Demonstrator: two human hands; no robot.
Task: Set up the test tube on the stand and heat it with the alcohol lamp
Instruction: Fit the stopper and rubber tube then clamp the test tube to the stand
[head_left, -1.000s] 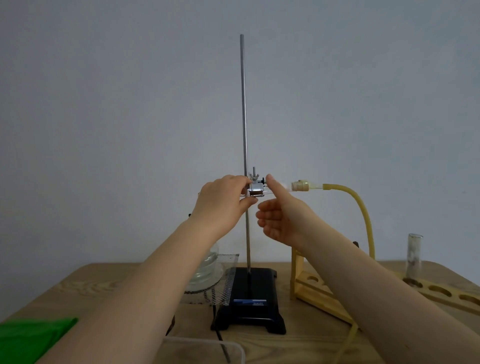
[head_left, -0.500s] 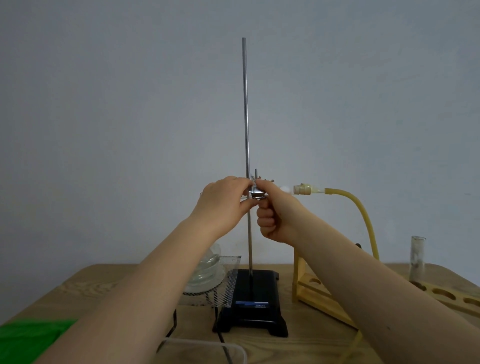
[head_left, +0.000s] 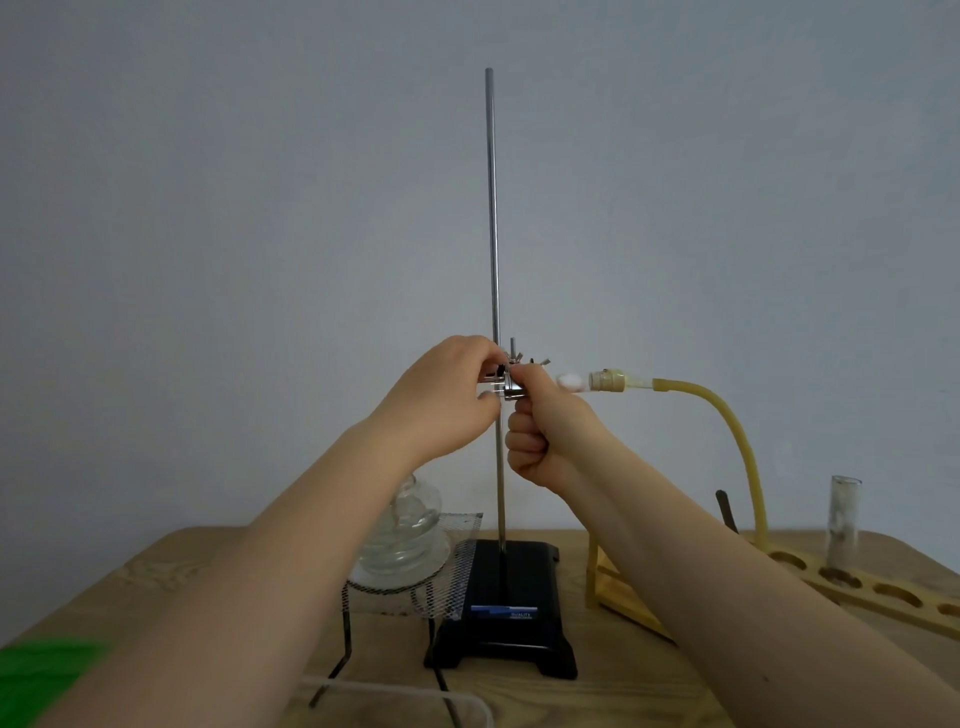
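A retort stand with a black base and a tall metal rod stands at the table's middle. A metal clamp sits on the rod at mid height. My left hand grips the clamp's left side. My right hand pinches a wing screw on the clamp with thumb and forefinger, other fingers curled. A horizontal test tube with white cotton sticks out right of the clamp, mostly hidden by my hand; its stopper joins a yellow rubber hose. The glass alcohol lamp rests on wire gauze.
A wooden test tube rack lies at the right, holding one upright glass tube. A black tripod carries the gauze left of the stand. A green cloth is at bottom left, a clear container rim at the bottom edge.
My right hand went from open fingers beside the clamp to a closed pinch on the clamp's screw. My left hand stayed on the clamp. The view shifted slightly downward.
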